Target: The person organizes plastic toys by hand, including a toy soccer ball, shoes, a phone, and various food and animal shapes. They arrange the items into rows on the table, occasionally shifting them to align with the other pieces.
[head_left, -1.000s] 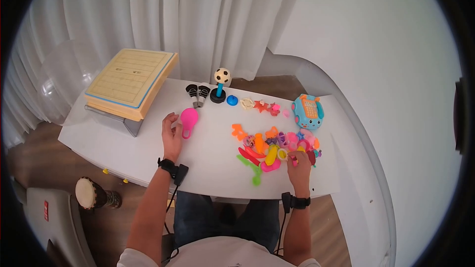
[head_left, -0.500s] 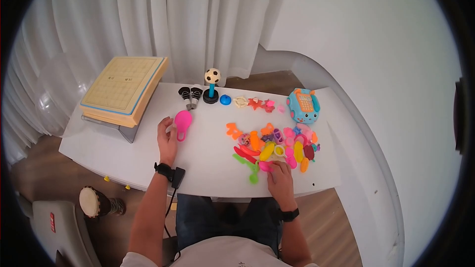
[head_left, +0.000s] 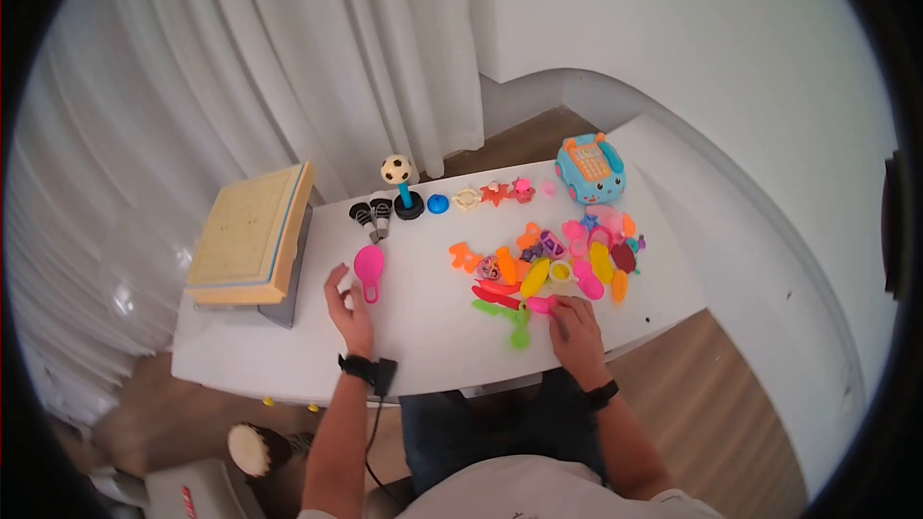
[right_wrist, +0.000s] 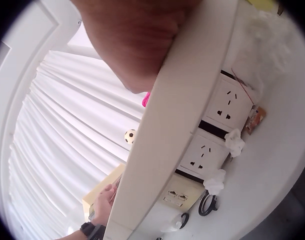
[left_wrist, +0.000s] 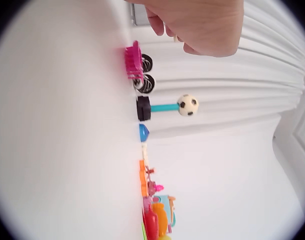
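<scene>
A pink brush (head_left: 369, 269) lies on the white table, its teeth showing in the left wrist view. Just left of its handle, my left hand (head_left: 352, 315) rests with loosely bent fingers and holds nothing; in the left wrist view that hand (left_wrist: 197, 25) is above the brush (left_wrist: 134, 62). At the near side of a pile of toys, my right hand (head_left: 579, 338) pinches the right end of a pink piece (head_left: 540, 305), partly hidden under its fingertips. Next to it are a green piece (head_left: 520, 332), a red one (head_left: 500, 298) and a yellow one (head_left: 535, 277).
Along the back stand a soccer ball toy (head_left: 396, 170), a blue cap (head_left: 438, 204), small starfish-like pieces (head_left: 495, 194) and a toy phone (head_left: 590, 169). A wooden board (head_left: 245, 231) on a stand is at the left. Sockets (right_wrist: 198, 156) show below the table edge.
My right hand has moved left from the pile's right part to the pink piece at its near side. The left hand stays beside the brush. The head view has shifted and turned.
</scene>
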{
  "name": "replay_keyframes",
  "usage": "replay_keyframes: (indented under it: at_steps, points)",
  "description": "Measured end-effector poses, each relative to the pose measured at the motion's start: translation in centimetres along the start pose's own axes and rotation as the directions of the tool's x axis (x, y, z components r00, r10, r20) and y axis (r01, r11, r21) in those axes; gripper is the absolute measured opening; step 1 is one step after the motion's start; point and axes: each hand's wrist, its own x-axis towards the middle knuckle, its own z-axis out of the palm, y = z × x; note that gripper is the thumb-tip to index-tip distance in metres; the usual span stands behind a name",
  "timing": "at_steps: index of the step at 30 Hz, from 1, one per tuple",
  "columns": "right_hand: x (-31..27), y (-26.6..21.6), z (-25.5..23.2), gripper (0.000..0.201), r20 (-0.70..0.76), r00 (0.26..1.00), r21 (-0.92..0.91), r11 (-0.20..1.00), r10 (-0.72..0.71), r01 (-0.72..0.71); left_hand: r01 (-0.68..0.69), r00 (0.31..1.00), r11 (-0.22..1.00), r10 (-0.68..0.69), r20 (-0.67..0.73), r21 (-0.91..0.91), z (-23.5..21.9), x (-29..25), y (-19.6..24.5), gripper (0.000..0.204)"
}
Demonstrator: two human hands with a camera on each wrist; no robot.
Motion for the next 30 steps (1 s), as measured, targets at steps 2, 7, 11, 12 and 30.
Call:
replay_keyframes:
  at_steps: [2, 7, 11, 12, 30]
  points:
    - [0.0, -0.2, -0.1, 0.025, -0.054, 0.998, 0.018, 1.000, 0.024, -0.024, -0.004, 0.995, 0.999, 0.008, 0.101, -0.040, 0.9, -1.1, 1.2, 0.031]
    - [-0.4, 0.1, 0.0, 0.026, -0.149, 0.989, -0.004, 1.000, -0.008, 0.008, -0.104, 0.740, 0.994, 0.084, 0.668, -0.009, 4.2, -4.1, 8.3, 0.028]
    - [-1.0, 0.3, 0.3, 0.025, -0.232, 0.969, 0.089, 0.994, 0.081, -0.062, -0.406, 0.513, 0.911, 0.296, 0.805, -0.077, 7.4, -6.7, 11.5, 0.035]
    - [-1.3, 0.5, 0.5, 0.025, -0.250, 0.954, 0.155, 0.980, 0.162, -0.126, -0.410, 0.506, 0.909, 0.300, 0.809, -0.081, 8.0, -7.2, 11.5, 0.035]
    - [0.3, -2.6, 0.2, 0.029, -0.093, 0.996, 0.247, 0.969, 0.019, 0.005, -0.027, 0.636, 0.999, 0.036, 0.771, -0.025, 3.8, -9.7, 12.9, 0.034]
